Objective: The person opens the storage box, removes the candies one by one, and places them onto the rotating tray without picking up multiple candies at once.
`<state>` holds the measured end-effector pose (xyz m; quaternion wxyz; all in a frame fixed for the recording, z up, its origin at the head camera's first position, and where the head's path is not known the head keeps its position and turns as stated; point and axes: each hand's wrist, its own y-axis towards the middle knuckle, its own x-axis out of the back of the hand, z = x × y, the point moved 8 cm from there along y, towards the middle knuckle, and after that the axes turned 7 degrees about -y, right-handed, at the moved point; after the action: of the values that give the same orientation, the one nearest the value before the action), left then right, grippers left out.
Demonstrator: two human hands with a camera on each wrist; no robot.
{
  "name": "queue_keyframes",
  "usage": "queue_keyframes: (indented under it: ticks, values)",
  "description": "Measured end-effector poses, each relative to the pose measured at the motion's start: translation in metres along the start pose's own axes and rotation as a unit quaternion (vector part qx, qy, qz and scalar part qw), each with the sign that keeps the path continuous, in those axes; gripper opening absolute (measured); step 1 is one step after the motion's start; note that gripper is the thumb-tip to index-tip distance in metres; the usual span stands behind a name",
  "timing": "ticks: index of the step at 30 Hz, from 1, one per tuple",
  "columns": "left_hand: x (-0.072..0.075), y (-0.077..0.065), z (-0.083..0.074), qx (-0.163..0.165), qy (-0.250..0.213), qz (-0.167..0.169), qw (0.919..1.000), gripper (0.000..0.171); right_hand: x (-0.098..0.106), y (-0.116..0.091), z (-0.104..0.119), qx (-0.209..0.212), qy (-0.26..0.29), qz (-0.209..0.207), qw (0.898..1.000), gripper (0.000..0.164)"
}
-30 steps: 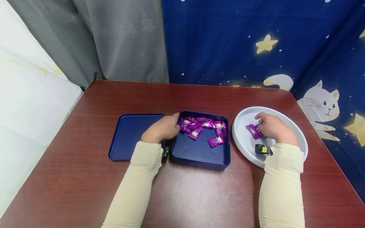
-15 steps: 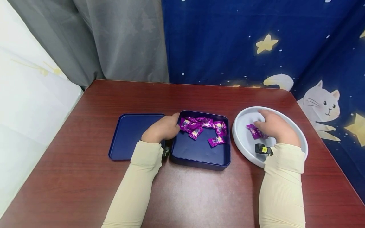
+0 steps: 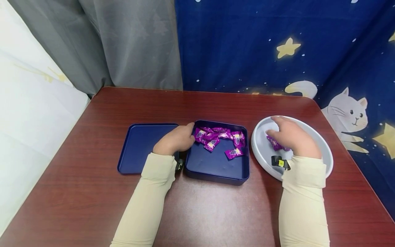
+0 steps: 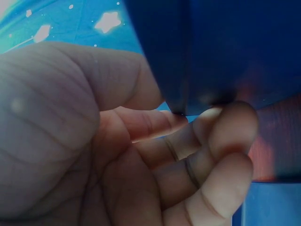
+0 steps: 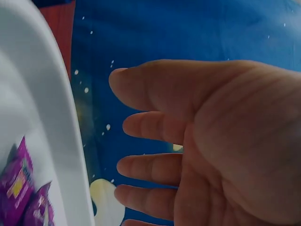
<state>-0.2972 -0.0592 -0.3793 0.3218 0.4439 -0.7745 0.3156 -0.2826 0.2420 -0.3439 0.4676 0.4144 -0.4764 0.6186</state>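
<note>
On the surface [image 3: 222,212], left fingers [image 4: 233,129] pinch the box [image 3: 216,177], which a tug could tip; sweets [image 3: 273,142] lie below the spread right fingers [image 5: 148,169].

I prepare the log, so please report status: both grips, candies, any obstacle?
Left grip holding box. Right grip empty, over plate. Candies in box, more candies on plate. No obstacle seen between plate and box.

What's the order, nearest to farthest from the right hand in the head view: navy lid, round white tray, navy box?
1. Round white tray: directly under the right hand.
2. Navy box: left of it, mid-table.
3. Navy lid: farthest left, past the box.
</note>
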Motion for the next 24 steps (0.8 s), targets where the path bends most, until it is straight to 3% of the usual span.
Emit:
queue_keyframes:
  ticks: [19,24]
  values:
    - [-0.001,0.001,0.0,-0.003,-0.007,-0.002,1.0,0.061,0.006,-0.003,0.055,0.063,-0.013,-0.032,0.997,0.064]
    - [-0.001,0.001,0.001,-0.001,-0.005,-0.001,1.0,0.061,0.005,-0.004,0.075,0.106,-0.014,-0.044,0.993,0.06]
